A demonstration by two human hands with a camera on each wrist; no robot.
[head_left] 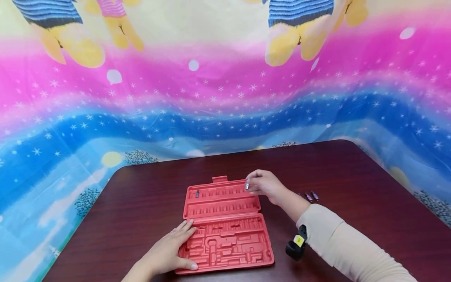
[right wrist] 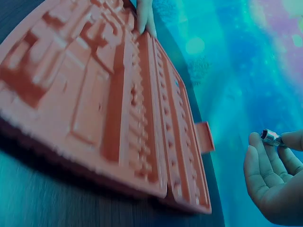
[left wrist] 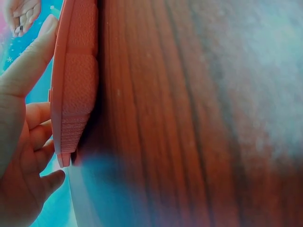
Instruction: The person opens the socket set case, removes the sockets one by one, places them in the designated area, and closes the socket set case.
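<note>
A red plastic tool case (head_left: 225, 270) lies unfolded on the table, its molded slots facing up. My left hand (head_left: 167, 248) rests on the left rim of the case with thumb and fingers spread; the left wrist view shows the thumb (left wrist: 28, 66) along the edge. Above the far right corner of the lid, my right hand (head_left: 266, 186) pinches a small shiny metal socket (right wrist: 271, 137) between thumb and fingertips. One dark-tipped bit (head_left: 197, 193) sits in the upper row of the lid, at its left end.
Several small metal bits (head_left: 309, 196) lie on the dark wooden table (head_left: 338, 168), right of the case and beyond the right forearm. A black wrist camera (head_left: 296, 247) hangs at the right sleeve. A printed cloth (head_left: 225, 90) covers the wall behind the table.
</note>
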